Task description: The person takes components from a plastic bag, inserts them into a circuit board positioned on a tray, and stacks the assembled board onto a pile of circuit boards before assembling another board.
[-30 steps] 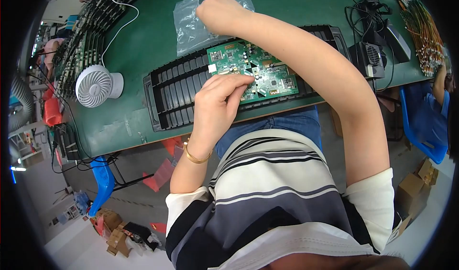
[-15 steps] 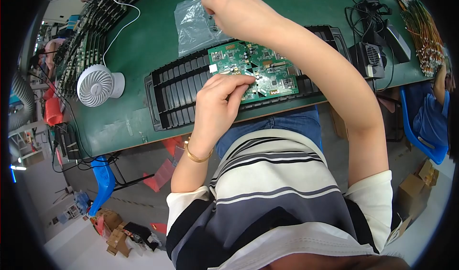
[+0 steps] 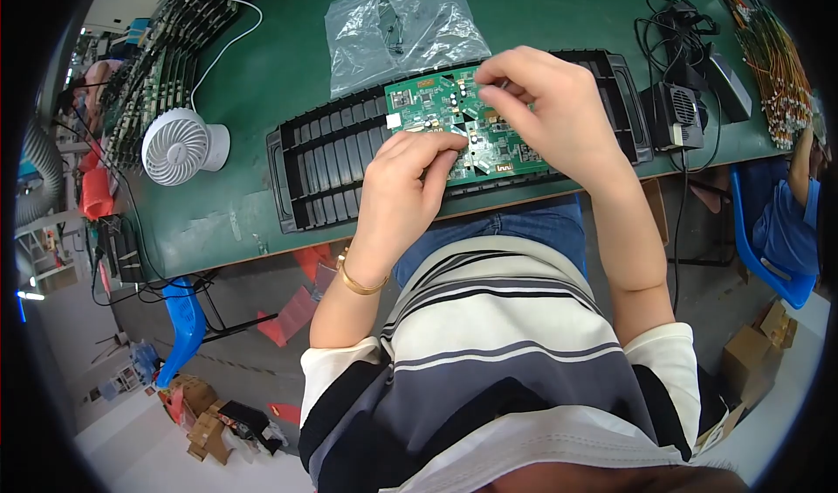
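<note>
A green circuit board (image 3: pixel 419 100) lies across a black slotted tray (image 3: pixel 327 165). My left hand (image 3: pixel 406 174), with a gold bracelet on its wrist, rests at the board's lower left, thumb and forefinger pinched near its middle. What those fingertips hold is too small to name. My right hand (image 3: pixel 546 100) is over the board's upper right, its thumb and fingers curled close together; anything between them cannot be made out. Behind the tray is a clear plastic bag (image 3: pixel 436 17) with small dark parts on it or in it.
A white fan (image 3: pixel 175 148) stands left of the tray, near stacked circuit boards (image 3: pixel 161 65). At the right are a black power unit (image 3: pixel 676 113) with cables and a bundle of wires (image 3: pixel 772 82). A person in blue (image 3: pixel 790 218) sits at the far right.
My right hand has come back from the plastic bag to the circuit board, uncovering the bag. My left hand has kept its place on the board.
</note>
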The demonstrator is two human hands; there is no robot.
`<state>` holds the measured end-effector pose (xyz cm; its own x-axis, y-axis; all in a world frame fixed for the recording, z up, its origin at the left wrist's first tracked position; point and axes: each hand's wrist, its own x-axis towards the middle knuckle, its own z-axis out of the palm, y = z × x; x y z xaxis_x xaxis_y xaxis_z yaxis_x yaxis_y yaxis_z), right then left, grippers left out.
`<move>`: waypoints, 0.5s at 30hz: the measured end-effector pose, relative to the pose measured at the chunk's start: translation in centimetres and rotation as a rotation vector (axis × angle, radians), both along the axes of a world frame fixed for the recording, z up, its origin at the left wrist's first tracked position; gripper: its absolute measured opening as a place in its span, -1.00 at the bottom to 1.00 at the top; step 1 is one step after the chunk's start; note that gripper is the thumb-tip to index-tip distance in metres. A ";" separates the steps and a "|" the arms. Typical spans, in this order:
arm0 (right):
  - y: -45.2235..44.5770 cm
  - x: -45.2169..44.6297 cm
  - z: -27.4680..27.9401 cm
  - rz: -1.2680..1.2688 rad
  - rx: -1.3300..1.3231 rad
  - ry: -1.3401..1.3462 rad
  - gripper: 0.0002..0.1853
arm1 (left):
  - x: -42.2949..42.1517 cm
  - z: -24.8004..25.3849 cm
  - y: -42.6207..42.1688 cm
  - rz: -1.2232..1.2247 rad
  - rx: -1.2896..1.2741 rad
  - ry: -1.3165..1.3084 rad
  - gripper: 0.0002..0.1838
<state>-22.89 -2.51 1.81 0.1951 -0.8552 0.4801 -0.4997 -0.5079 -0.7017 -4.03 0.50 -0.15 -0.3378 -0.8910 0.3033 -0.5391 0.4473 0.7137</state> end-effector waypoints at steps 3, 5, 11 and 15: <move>0.8 -0.7 -0.1 -0.048 0.064 0.006 -0.89 | 0.0 -0.3 -0.1 0.000 -0.025 0.014 -0.83; 1.2 -1.1 -0.2 -0.066 0.087 0.007 -0.89 | 0.0 -0.3 -0.1 -0.002 -0.031 0.018 -0.83; 2.1 -1.4 -0.7 -0.011 0.220 -0.050 -0.90 | 0.0 -0.3 -0.2 -0.025 -0.057 0.035 -0.84; 2.6 -1.2 -1.3 -0.010 0.246 -0.109 -0.90 | 0.1 -0.6 -0.2 -0.025 -0.032 0.058 -0.85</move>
<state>-24.05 0.12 0.54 0.1447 -0.9503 0.2757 -0.4181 -0.3112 -0.8534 -3.93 0.32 -0.73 -0.3404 -0.8723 0.3509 -0.4858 0.4827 0.7287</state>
